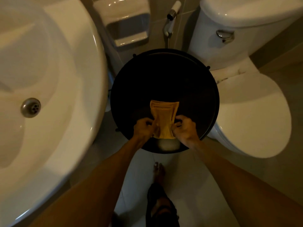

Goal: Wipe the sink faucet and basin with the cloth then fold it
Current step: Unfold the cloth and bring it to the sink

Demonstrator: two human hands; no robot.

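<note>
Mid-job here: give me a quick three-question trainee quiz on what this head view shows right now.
1. True or false: the yellow cloth lies in the white ceramic sink basin.
2. Which surface is the cloth on? A) closed white toilet lid B) round black tabletop C) floor tiles
3. Fill in: the left hand and right hand pinch the cloth's near end from its two ____.

Key
1. False: it lies on the round black tabletop, beside the basin.
2. B
3. sides; the far end lies flat, already folded narrow.
</note>
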